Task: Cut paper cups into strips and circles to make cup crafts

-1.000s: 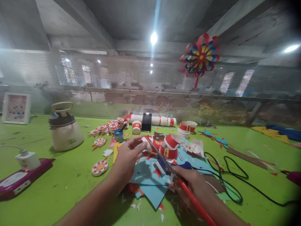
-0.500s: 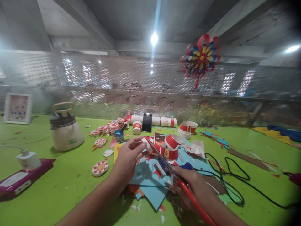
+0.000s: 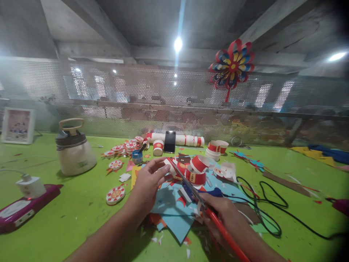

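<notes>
Near the middle, my left hand [image 3: 148,178] pinches a red and white paper piece [image 3: 171,167] between thumb and fingers. My right hand [image 3: 225,209] is closed on the red-handled scissors [image 3: 215,218], whose blades reach up-left to that paper piece. Beneath both hands lie light blue paper sheets [image 3: 174,207]. Just right of the blades are cut red and white paper cups [image 3: 196,176], one resting on another. A glue gun with a blue body [image 3: 215,192] lies partly behind the scissors.
A black cable [image 3: 268,200] loops at the right. Decorated white discs [image 3: 115,195] and a blue jar [image 3: 137,157] are left of the paper. Farther back stand a phone [image 3: 170,142] and a row of cups [image 3: 181,139]. A jug [image 3: 75,153] and a power strip [image 3: 29,211] are at left.
The view has shifted slightly, so the background sits a little farther left. Both hands, the scissors and the paper piece hold almost the same pose.
</notes>
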The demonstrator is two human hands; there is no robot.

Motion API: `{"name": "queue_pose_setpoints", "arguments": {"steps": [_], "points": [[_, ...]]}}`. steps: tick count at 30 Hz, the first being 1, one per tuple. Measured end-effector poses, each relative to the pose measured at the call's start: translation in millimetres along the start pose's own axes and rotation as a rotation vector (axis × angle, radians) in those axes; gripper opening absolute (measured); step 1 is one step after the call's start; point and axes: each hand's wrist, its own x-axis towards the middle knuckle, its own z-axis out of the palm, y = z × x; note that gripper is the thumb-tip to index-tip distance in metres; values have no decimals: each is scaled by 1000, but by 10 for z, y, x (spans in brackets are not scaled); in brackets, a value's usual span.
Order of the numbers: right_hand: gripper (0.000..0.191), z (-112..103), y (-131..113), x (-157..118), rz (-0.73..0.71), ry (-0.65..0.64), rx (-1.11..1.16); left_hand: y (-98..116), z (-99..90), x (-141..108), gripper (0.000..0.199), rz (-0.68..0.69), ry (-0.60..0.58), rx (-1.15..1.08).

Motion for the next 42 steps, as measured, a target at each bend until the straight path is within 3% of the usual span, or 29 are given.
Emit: {"name": "queue_pose_setpoints", "arguments": {"steps": [7, 19, 30, 36, 42], "points": [[26, -127, -115, 70, 40, -140, 35, 16, -66, 17, 29, -42, -76, 14], [24, -132, -92, 68, 1, -132, -15, 52, 13, -12, 36, -25, 35, 28], [23, -59, -25, 36, -9, -68, -31, 42, -5, -1, 37, -25, 41, 27], [32, -144, -111, 81, -32, -125, 9, 27, -40, 26, 29, -29, -35, -42], [34, -135, -114, 78, -11, -104, 15, 24, -21, 6, 33, -12, 28, 43]]}}
